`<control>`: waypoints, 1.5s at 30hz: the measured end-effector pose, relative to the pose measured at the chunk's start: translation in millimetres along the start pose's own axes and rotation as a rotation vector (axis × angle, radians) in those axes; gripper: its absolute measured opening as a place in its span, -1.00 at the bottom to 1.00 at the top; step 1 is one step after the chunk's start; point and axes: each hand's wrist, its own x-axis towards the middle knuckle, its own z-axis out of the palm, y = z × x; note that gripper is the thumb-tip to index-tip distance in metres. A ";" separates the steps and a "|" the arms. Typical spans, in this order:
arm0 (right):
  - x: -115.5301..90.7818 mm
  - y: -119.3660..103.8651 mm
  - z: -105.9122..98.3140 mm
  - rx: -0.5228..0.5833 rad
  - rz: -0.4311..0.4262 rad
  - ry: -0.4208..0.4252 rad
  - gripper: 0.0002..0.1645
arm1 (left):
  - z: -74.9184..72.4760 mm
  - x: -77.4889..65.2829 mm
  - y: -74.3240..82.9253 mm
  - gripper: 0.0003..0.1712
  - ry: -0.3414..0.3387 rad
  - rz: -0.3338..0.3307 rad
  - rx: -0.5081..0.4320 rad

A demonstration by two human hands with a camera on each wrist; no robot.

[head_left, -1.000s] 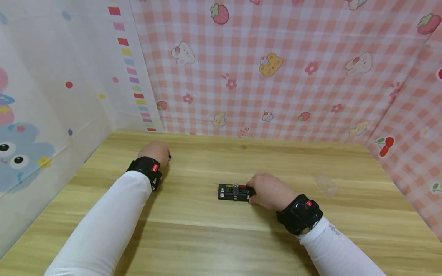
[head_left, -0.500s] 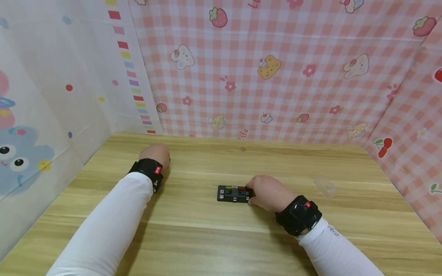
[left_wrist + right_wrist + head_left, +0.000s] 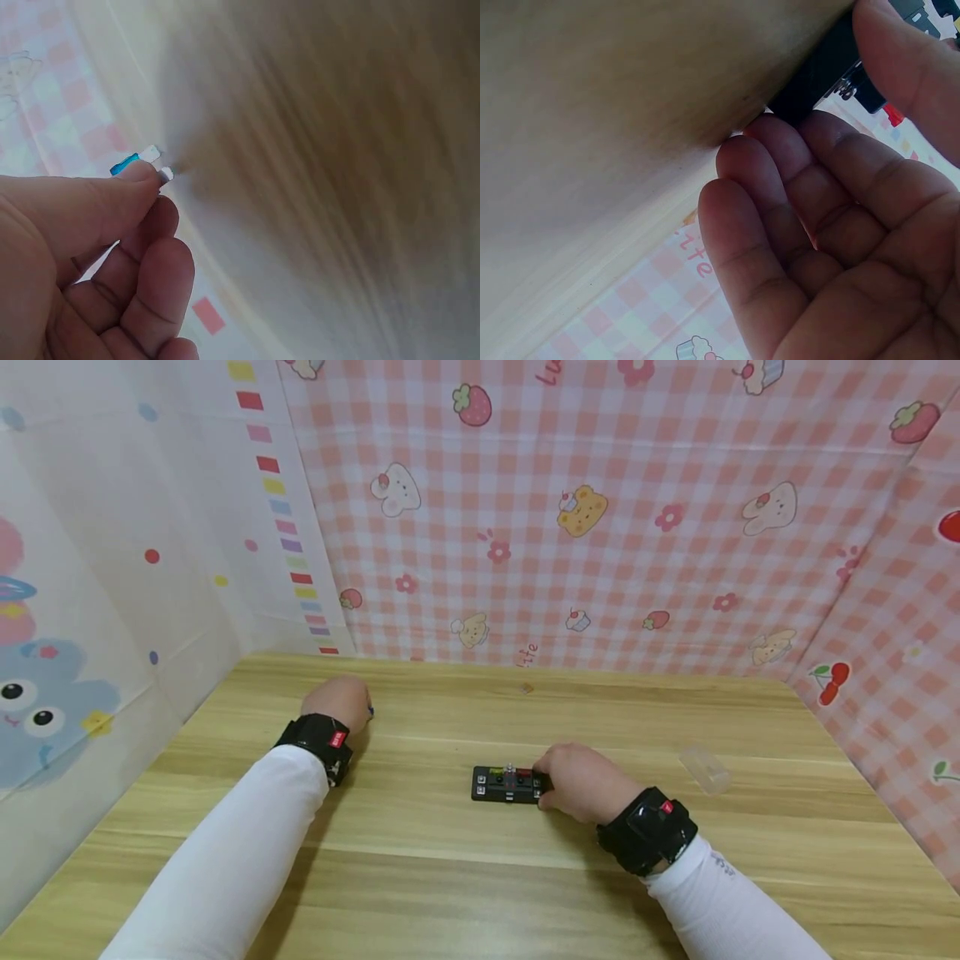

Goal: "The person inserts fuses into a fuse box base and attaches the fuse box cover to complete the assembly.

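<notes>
— Your left hand is pinching a small blue piece, isn't it?
— Yes, its pale prongs are poking past your thumb, toward the table's back left. And your right hand?
— That's gripping the right end of the black block, which is lying mid-table.

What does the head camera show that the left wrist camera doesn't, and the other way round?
Only the head view: the right hand holding a black block, and a clear plastic piece.
Only the left wrist view: the left hand from its palm side, and pale tips on a small blue piece.
Both: that hand, a bit of blue, the table, the checked cloth.
</notes>
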 end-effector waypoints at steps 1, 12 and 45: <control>-0.4 0.1 0.0 0.001 0.002 0.000 -0.61 | -0.1 -1.0 1.3 -0.84 0.000 0.008 -0.007; -1.2 -0.5 -1.1 -0.004 0.005 -0.004 -0.62 | 0.5 -24.5 33.1 -0.87 0.058 0.081 -0.161; 0.2 1.1 0.9 0.001 -0.004 -0.002 -0.58 | 12.6 -87.0 117.8 -0.92 0.010 0.259 -0.317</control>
